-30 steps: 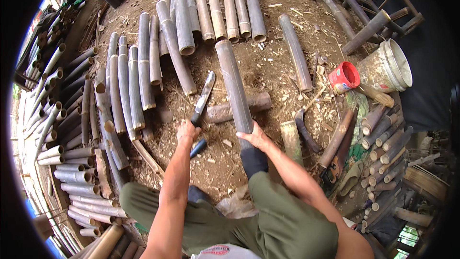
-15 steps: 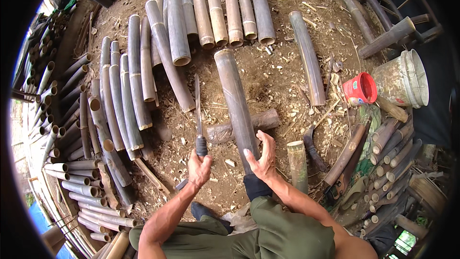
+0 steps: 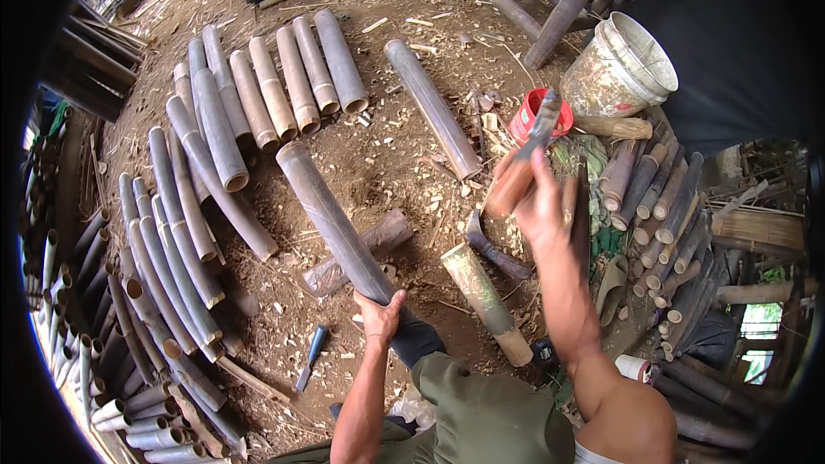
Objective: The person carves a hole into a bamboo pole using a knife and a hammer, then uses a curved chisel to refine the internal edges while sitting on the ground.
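Observation:
My left hand (image 3: 379, 318) is wrapped round the lower part of a thick grey-brown bamboo tube (image 3: 331, 210). That tube slants over a short log (image 3: 388, 234) on the ground, its near end against my dark-clad leg. Raised at the right, my right hand (image 3: 543, 210) grips a tool with a brown wooden handle (image 3: 510, 187) and a dark grey part pointing up; motion blurs it and its kind is unclear. A chisel with a blue handle (image 3: 318, 342) lies on the dirt left of my left hand. The knife seen earlier is not visible.
Bamboo tubes (image 3: 296, 69) lie in rows at the far left. A red bucket (image 3: 524, 116) and a dirty white bucket (image 3: 593, 77) stand at the right, near stacked bamboo (image 3: 636, 180). A mottled bamboo piece (image 3: 481, 292) and a dark curved tool (image 3: 498, 256) lie nearer me.
The view has swung right. My left hand has let go of the knife and taken hold of the bamboo tube. My right hand has left the tube and lifted the wooden-handled tool.

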`<action>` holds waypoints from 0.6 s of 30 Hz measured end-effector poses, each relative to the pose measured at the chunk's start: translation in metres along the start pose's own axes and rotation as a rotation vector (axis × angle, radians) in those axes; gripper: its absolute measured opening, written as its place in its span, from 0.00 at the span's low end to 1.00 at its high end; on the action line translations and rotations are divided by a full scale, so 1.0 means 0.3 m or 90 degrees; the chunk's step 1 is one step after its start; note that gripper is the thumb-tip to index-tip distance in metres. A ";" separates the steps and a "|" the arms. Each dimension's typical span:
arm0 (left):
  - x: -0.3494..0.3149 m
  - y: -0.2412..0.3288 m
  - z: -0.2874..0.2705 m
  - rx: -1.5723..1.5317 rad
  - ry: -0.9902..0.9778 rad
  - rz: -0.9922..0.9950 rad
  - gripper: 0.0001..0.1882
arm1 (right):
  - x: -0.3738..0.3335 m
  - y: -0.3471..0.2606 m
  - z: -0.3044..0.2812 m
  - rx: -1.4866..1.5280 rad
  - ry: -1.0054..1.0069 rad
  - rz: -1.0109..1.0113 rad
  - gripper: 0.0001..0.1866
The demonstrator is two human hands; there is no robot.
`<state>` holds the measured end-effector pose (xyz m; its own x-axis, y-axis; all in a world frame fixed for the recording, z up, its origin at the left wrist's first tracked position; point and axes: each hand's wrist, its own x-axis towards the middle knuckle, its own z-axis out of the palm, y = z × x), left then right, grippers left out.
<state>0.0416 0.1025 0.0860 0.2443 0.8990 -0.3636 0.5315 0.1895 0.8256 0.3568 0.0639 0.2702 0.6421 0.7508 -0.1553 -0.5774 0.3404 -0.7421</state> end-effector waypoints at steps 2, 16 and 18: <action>0.045 -0.071 0.052 -0.190 -0.088 -0.033 0.56 | 0.156 -0.110 -0.198 0.019 -0.009 -0.088 0.19; -0.048 -0.006 0.016 0.007 -0.076 -0.107 0.48 | -0.122 0.271 -0.201 -0.393 0.238 0.192 0.12; -0.047 0.052 0.024 0.000 -0.079 -0.122 0.48 | -0.173 0.365 -0.149 -0.516 0.160 0.149 0.15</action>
<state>0.0523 0.0901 0.1009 0.2364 0.7911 -0.5642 0.5778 0.3523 0.7362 0.2828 0.0370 0.1679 0.6997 0.5710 -0.4294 -0.2334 -0.3853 -0.8928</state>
